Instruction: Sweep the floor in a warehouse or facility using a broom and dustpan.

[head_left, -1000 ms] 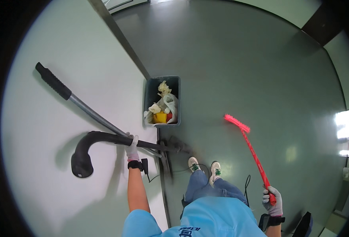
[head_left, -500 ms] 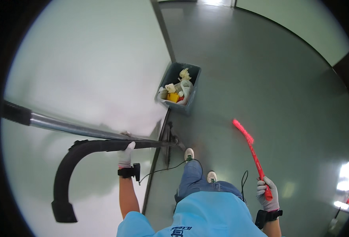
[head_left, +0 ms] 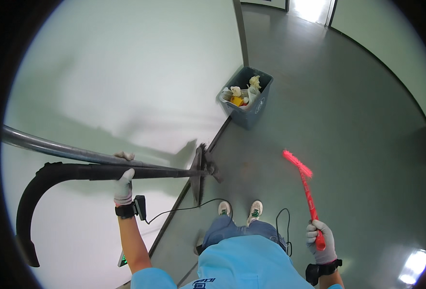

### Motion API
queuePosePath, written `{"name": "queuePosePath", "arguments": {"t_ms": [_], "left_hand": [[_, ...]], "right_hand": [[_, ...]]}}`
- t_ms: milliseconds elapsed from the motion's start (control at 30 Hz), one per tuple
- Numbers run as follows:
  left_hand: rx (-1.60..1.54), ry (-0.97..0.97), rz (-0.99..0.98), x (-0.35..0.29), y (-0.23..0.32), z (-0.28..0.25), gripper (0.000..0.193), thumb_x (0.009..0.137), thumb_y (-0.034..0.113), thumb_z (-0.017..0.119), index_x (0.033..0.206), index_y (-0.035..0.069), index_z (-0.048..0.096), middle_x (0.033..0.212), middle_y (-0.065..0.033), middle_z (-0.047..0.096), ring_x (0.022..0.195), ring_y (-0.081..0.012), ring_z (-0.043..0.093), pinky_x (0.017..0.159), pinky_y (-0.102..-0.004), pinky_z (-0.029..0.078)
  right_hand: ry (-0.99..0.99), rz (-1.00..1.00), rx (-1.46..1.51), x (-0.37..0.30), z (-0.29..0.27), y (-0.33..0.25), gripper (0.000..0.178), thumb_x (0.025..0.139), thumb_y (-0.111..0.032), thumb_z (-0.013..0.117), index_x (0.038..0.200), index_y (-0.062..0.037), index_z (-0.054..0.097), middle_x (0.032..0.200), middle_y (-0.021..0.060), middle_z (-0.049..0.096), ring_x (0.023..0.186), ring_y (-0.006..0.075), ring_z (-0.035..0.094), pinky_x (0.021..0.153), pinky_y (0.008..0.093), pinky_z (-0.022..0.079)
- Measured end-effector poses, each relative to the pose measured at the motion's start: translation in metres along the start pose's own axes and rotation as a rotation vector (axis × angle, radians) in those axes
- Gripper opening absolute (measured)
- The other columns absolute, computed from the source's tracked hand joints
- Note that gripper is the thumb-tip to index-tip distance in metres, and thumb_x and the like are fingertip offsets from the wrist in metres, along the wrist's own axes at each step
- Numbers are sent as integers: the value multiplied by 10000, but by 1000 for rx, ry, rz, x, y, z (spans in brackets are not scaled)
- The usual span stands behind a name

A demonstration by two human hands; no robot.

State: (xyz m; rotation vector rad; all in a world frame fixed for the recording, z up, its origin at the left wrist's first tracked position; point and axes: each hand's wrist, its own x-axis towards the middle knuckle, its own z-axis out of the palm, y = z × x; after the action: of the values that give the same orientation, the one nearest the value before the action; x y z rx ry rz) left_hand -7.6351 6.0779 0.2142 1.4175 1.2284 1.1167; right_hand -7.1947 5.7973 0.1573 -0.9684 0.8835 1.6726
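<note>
Two tubes lie together in my gloved left hand point(head_left: 124, 179), which is closed around them. One is a long metal vacuum wand point(head_left: 63, 148); the other is a black curved tube point(head_left: 73, 170). Both run right toward a dark bristled vacuum floor head point(head_left: 199, 176) beside the foot of the wall. In my gloved right hand point(head_left: 322, 241) is the handle of a red long-handled brush point(head_left: 306, 190), its pinkish bristle end pointing away from me. The fingers of that hand wrap the lower handle.
A grey bin point(head_left: 256, 114) stands against the white wall point(head_left: 140, 72), holding a yellow thing, pale crumpled things and a bag. Grey floor point(head_left: 328, 106) stretches right and ahead to a bright doorway point(head_left: 309, 9). Thin black cables hang beside my legs.
The bin and wall edge now sit further right in view. My left hand and the tubes have shifted left. My feet have changed position; both hands keep their holds.
</note>
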Motion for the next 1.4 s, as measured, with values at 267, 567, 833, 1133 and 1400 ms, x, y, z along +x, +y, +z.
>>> {"name": "queuePosePath", "arguments": {"t_ms": [267, 567, 833, 1133, 1400], "left_hand": [[91, 37, -85, -104, 17, -81, 516, 578, 55, 590, 1059, 47, 405, 913, -57, 456, 932, -197, 441, 927, -374, 288], [161, -2, -192, -186, 35, -98, 560, 583, 87, 665, 1070, 73, 390, 921, -48, 442, 940, -186, 413, 929, -379, 263], [142, -18, -259, -199, 55, -79, 549, 590, 86, 684, 1052, 88, 389, 942, -50, 442, 956, -182, 401, 913, -347, 280], [120, -15, -310, -225, 79, -95, 524, 590, 81, 671, 1032, 84, 389, 950, -50, 414, 953, -171, 393, 870, -328, 327], [53, -17, -263, -247, 77, -118, 516, 588, 75, 667, 1024, 81, 392, 948, -51, 419, 953, -171, 394, 871, -327, 324]], "right_hand": [[68, 35, -592, -17, 7, 73, 87, 739, -99, 471, 757, -52, 401, 623, 9, 431, 450, 48, 410, 381, 179, 356], [-232, 45, -605, 137, -13, 153, 92, 741, -92, 496, 798, -57, 432, 615, 24, 464, 456, 88, 455, 385, 221, 393], [-244, 177, -467, 214, 0, 186, 113, 782, -82, 492, 843, -43, 404, 651, 61, 474, 513, 155, 488, 449, 290, 446], [-160, 148, -1579, 159, -40, 173, 180, 725, -101, 439, 872, 2, 428, 619, 84, 527, 482, 169, 528, 402, 290, 413], [-42, 471, -1734, 28, -120, 162, 225, 718, -57, 436, 915, -11, 338, 550, 65, 467, 380, 171, 466, 330, 282, 377]]}}
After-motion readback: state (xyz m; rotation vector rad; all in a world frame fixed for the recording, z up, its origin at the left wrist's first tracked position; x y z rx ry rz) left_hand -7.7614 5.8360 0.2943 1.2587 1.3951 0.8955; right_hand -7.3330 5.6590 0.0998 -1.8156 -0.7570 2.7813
